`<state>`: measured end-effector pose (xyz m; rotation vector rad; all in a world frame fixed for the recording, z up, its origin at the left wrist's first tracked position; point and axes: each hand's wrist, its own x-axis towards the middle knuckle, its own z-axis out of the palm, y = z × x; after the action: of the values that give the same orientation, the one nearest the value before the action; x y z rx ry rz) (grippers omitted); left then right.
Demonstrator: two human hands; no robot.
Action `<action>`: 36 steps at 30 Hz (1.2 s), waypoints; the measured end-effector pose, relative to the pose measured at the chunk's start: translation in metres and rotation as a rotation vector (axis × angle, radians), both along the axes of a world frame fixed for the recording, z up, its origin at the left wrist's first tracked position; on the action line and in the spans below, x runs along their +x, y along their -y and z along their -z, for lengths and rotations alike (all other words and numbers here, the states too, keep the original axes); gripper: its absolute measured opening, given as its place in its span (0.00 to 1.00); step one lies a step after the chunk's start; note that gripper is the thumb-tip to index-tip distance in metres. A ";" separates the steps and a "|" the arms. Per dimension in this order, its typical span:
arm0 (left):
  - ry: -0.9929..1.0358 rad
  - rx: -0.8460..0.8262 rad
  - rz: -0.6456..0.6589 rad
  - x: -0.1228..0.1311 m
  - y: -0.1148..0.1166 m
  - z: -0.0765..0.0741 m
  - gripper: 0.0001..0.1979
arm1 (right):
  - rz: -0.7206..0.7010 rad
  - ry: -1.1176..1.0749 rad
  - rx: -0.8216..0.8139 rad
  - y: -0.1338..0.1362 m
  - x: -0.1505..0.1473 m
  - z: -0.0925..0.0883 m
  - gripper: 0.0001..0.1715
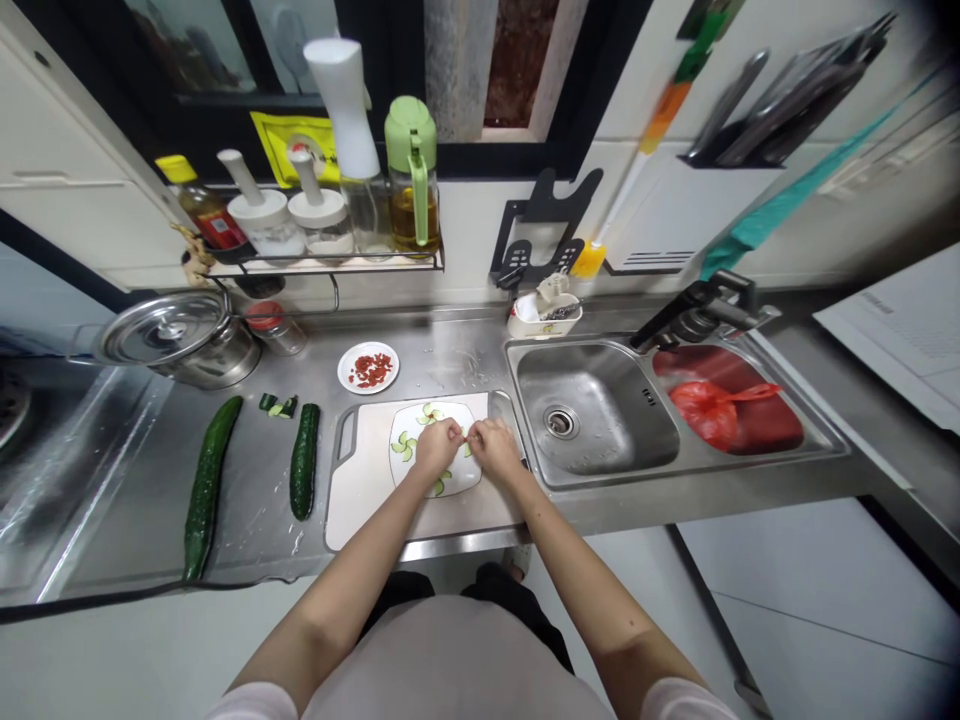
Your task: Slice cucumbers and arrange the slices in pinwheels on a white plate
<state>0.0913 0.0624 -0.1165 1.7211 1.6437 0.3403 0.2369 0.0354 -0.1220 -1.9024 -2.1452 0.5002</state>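
The yellow label (pixel 279 140) at upper left is too small to read. At the centre, a white plate (pixel 470 477) on a cutting board (pixel 360 490) holds fanned cucumber slices (pixel 405 448). Above it the left hand (pixel 437 445) and right hand (pixel 493 447) meet with their fingers curled and pinched; what they grip is too small to tell. A small dish (pixel 343 372) behind holds red bits (pixel 371 370). Two cucumbers (pixel 206 480) lie to the left, and the sink (pixel 600 380) lies to the right.

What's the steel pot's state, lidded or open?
Lidded: a steel lid with a centre knob sits flat across the pot, hiding its inside.
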 end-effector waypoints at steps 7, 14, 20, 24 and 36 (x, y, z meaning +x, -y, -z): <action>0.006 -0.024 -0.011 0.001 0.001 -0.001 0.03 | 0.023 -0.062 0.012 0.000 0.001 0.004 0.06; 0.081 0.029 -0.072 -0.004 0.004 0.001 0.05 | 0.097 -0.263 0.065 0.001 0.007 -0.001 0.07; 0.165 0.088 -0.171 -0.020 0.010 -0.002 0.05 | 0.177 -0.394 0.151 0.005 0.013 -0.004 0.09; 0.170 0.096 -0.229 -0.036 0.015 -0.004 0.07 | 0.155 -0.346 0.149 0.008 0.011 -0.005 0.10; 0.087 0.117 -0.121 -0.034 0.022 -0.004 0.07 | 0.151 -0.062 -0.008 0.001 -0.009 -0.003 0.08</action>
<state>0.0572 0.0402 -0.1130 1.6707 1.6975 0.5713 0.2280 0.0340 -0.1195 -2.0059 -1.9461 0.5309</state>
